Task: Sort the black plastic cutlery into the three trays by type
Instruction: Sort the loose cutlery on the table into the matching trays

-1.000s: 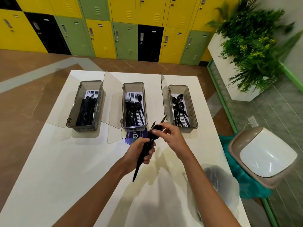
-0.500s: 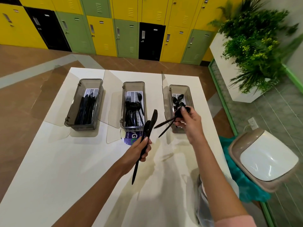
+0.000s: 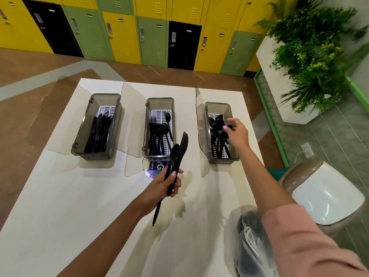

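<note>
Three smoky clear trays stand in a row on the white table (image 3: pixel 69 206). The left tray (image 3: pixel 79 134) holds knives (image 3: pixel 98 132), the middle tray (image 3: pixel 159 100) holds forks (image 3: pixel 158 134), and the right tray (image 3: pixel 217 104) holds spoons (image 3: pixel 215 126). My left hand (image 3: pixel 159 186) grips a bundle of black cutlery (image 3: pixel 179 154) upright in front of the middle tray; a spoon bowl and a knife blade stick out on top. My right hand (image 3: pixel 237 134) reaches into the right tray and pinches the bowl ends of black spoons (image 3: pixel 229 127) whose handles lie down among the others.
Each tray's clear lid stands open on its left side. A purple sticker (image 3: pixel 154 168) lies before the middle tray. A clear plastic bag (image 3: pixel 249 246) with dark contents sits at the table's near right. A swing-top bin (image 3: pixel 323 196) and a planter (image 3: pixel 311 62) stand right of the table.
My right hand pulled spoons out of the bundle and carried them right, down into the right tray. My left hand stayed in place with the remaining cutlery.
</note>
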